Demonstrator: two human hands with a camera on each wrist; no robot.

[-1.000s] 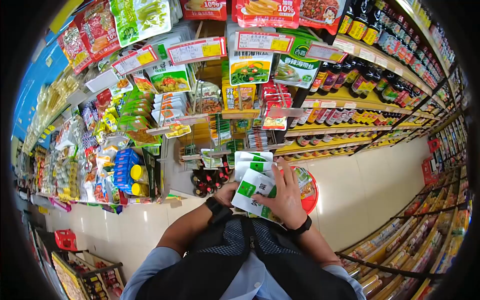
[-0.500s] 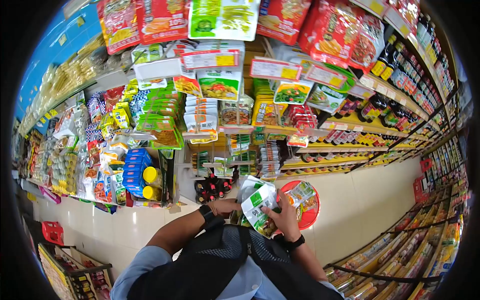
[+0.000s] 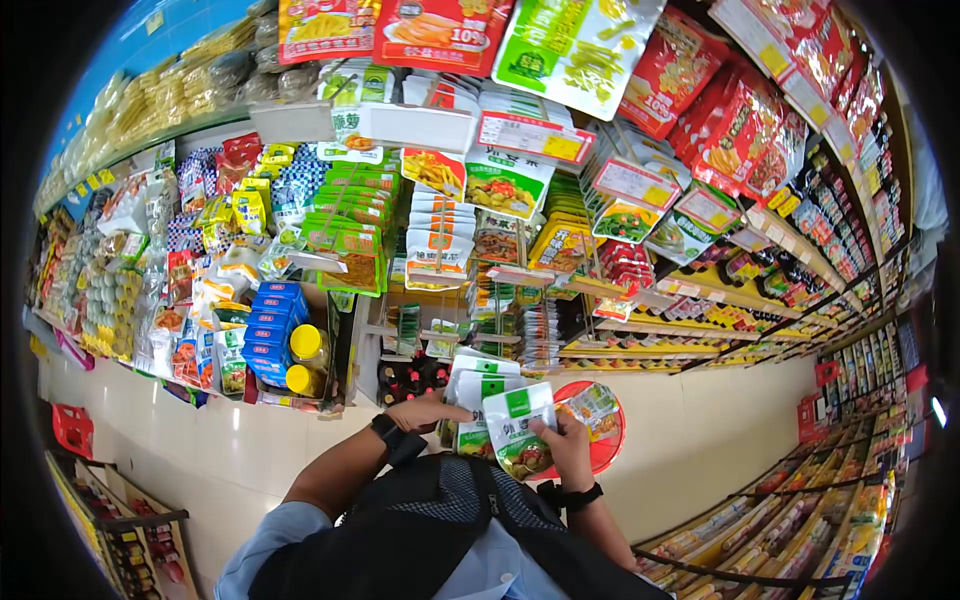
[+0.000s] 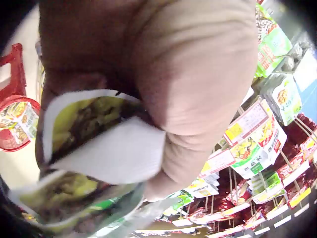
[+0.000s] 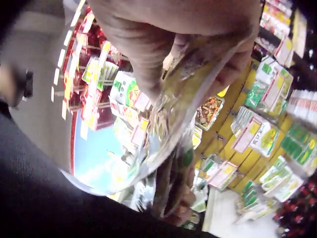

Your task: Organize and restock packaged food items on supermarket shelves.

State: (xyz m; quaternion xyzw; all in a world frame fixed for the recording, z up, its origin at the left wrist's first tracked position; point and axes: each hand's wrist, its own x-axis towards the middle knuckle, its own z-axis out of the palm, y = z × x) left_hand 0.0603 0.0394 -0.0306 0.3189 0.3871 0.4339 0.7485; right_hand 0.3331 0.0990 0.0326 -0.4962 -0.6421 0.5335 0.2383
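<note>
My left hand [image 3: 425,412] grips a small bunch of white-and-green food pouches [image 3: 480,385], fanned out in front of my chest. Just to their right, my right hand [image 3: 570,445] pinches another pouch [image 3: 520,430] of the same design by its right edge, thumb on its printed front. That pouch overlaps the bunch in the head view. In the left wrist view, the held pouches [image 4: 114,153] hang beneath the palm, one with its corner folded over. The right wrist view shows the pinched pouch [image 5: 173,109] edge-on between thumb and fingers.
A round red basket [image 3: 622,425] with several packets [image 3: 592,408] inside stands on the floor beyond my right hand. Ahead, hanging pouches [image 3: 510,185] and price tags fill the rack. Blue boxes [image 3: 272,335] and yellow-lidded jars [image 3: 306,343] stand at left; shelves of bottles [image 3: 820,225] run along the right.
The pouches were stacked together between both hands; now my right hand holds one apart, slid to the right and upright. The head view has turned, so the rack shifts right.
</note>
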